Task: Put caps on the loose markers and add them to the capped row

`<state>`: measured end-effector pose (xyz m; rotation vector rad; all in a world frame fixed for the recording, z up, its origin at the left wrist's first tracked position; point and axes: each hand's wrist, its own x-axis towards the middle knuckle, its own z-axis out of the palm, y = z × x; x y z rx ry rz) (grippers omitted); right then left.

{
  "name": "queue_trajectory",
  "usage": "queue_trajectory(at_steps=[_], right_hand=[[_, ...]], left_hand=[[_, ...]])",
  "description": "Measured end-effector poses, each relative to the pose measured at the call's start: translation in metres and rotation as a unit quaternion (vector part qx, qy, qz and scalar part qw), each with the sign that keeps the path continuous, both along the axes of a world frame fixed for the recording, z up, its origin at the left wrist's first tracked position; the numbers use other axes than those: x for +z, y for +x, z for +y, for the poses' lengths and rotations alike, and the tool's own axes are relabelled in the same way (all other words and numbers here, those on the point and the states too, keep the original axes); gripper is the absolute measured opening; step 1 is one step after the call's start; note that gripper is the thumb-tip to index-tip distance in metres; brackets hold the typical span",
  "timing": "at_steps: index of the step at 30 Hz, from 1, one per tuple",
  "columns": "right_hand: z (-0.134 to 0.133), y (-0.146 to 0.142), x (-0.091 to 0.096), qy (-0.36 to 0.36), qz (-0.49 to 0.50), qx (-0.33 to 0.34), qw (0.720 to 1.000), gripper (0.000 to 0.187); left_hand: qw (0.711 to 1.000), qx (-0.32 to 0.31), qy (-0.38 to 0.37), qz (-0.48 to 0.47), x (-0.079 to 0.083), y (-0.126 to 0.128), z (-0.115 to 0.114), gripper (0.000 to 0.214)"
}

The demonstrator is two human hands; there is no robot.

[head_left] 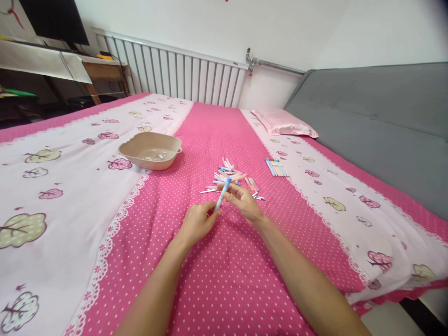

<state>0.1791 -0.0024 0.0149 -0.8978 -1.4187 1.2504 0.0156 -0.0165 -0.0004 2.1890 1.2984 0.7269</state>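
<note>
Both hands meet over the pink dotted bedspread [224, 280] and hold one light blue pen [224, 192] between them. My left hand [196, 223] pinches the pen's lower end. My right hand [245, 203] grips its upper part near the cap. Just beyond the hands lies a loose pile of pens and caps [231, 178] in pastel colours. A neat row of several pens [276, 167] lies further right on the bedspread.
A beige plastic basin [151, 150] with a few small pieces inside stands at the left. A pink pillow [285, 123] lies at the back by the grey headboard [378, 126]. A white radiator [175, 72] lines the far wall.
</note>
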Motion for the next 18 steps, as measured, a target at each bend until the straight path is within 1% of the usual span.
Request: queue_trajectory(at_steps=[5, 9, 13, 18], right_hand=[[-0.0017, 0.0015, 0.0032, 0.022, -0.020, 0.018, 0.999, 0.026], [-0.0019, 0.0015, 0.0038, 0.035, -0.026, 0.028, 0.999, 0.025], [-0.0006, 0.0005, 0.0020, 0.039, -0.033, 0.016, 0.999, 0.027], [0.0021, -0.0002, -0.0014, 0.017, -0.025, -0.002, 1.000, 0.032]], left_hand=[[1.000, 0.001, -0.002, 0.000, 0.0000, -0.0003, 0.0000, 0.018], [1.000, 0.001, 0.001, 0.002, -0.0008, -0.0006, 0.0000, 0.018], [1.000, 0.000, 0.003, 0.004, -0.0010, -0.0005, -0.0001, 0.019], [1.000, -0.003, 0.001, 0.006, 0.0011, -0.0002, -0.0010, 0.021]])
